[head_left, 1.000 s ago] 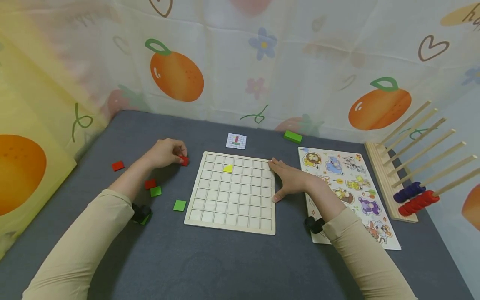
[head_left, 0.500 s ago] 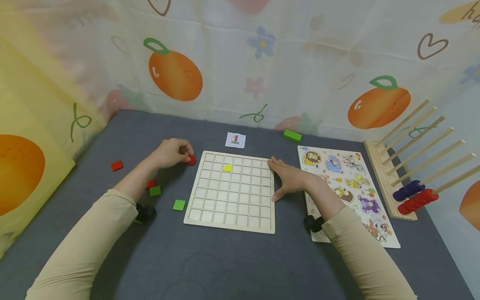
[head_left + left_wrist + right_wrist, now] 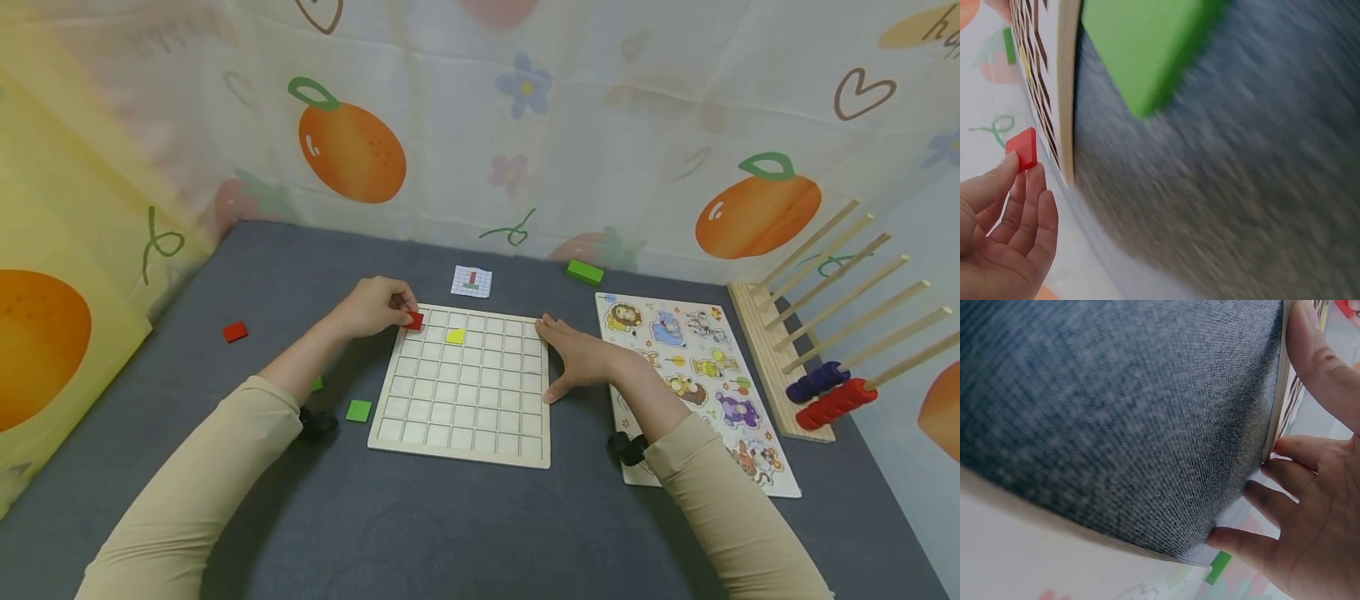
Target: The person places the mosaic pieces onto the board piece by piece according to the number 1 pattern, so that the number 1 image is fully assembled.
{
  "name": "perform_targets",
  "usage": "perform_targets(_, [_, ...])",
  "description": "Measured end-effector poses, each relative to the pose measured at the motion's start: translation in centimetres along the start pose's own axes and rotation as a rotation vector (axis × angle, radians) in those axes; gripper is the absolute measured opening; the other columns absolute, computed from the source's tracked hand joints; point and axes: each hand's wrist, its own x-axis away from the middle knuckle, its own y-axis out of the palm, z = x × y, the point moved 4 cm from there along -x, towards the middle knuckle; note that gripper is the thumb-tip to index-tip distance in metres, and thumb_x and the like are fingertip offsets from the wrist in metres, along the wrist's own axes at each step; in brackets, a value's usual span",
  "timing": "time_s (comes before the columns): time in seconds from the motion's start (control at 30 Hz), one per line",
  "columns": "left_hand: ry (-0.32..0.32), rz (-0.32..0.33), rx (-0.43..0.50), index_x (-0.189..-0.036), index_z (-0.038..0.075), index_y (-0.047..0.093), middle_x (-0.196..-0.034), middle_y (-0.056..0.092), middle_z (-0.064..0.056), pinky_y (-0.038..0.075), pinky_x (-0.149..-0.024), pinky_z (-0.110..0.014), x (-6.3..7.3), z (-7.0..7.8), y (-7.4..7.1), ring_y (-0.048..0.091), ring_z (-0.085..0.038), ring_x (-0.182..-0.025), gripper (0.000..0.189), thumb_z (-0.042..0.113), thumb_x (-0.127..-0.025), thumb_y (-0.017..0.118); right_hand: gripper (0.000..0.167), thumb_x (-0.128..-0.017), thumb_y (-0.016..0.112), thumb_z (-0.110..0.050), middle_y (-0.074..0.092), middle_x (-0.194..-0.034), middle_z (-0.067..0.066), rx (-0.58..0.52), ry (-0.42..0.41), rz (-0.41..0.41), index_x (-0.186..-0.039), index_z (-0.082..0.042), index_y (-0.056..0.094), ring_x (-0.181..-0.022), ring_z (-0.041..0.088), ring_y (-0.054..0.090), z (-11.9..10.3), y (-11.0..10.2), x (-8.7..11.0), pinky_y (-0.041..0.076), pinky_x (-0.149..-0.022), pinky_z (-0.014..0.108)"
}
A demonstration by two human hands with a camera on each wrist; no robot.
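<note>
A thin red square tile [image 3: 1023,150] is pinched between the thumb and fingertips of my left hand [image 3: 375,307], over the far left corner of the wooden grid board [image 3: 461,457]. One yellow tile [image 3: 455,336] lies in a cell near the board's far side. At the board's right edge rests my right hand [image 3: 581,357], its fingers spread and thumb apart, touching the rim. To the left of the board lies a green tile [image 3: 358,411]. Another green tile [image 3: 317,384] is partly covered by my left forearm.
Farther left is a red tile [image 3: 235,332]. Behind the board lie a small printed pattern card [image 3: 471,282] and a green block [image 3: 585,272]. An animal puzzle board [image 3: 705,367] sits under my right forearm, with a pegged bead rack [image 3: 780,367] beyond it.
My left hand has carried the red tile rightward from the table to above the board's far left corner. The right hand has stayed at the board's edge.
</note>
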Motion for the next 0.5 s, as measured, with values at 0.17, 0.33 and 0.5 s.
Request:
perform_targets(0.17, [0.002,0.004,0.018,-0.098,0.003,0.068,-0.093,0.069,-0.012,0.045,-0.072,-0.029,-0.7,0.9,0.7,0.059,-0.023,-0.085,0.008,0.006,-0.090,0.068,0.118,-0.078,0.083,-0.037,-0.006,-0.167,0.017,0.000,0.003,0.001,-0.159,-0.006,0.003,-0.155,0.040,-0.003,0.0,0.0,0.1,0.014,-0.123,0.059])
perform_targets(0.33, [0.022,0.015,0.036,-0.096,0.004,0.068,-0.089,0.068,-0.010,0.044,-0.072,-0.028,-1.4,1.9,1.3,0.058,-0.021,-0.082,0.006,0.007,-0.090,0.068,0.118,-0.078,0.082,-0.039,-0.006,-0.167,0.018,0.008,-0.004,0.001,-0.159,-0.006,0.003,-0.155,0.041,-0.002,0.0,0.1,0.0,0.014,-0.123,0.060])
perform_targets(0.5, [0.046,0.019,0.073,-0.095,0.003,0.068,-0.088,0.067,-0.011,0.045,-0.070,-0.027,-1.8,3.3,1.5,0.057,-0.020,-0.079,0.006,0.004,-0.090,0.065,0.118,-0.077,0.082,-0.040,-0.006,-0.167,0.019,0.011,-0.011,0.004,-0.159,-0.005,0.003,-0.154,0.042,-0.001,0.1,0.1,-0.1,0.015,-0.122,0.061])
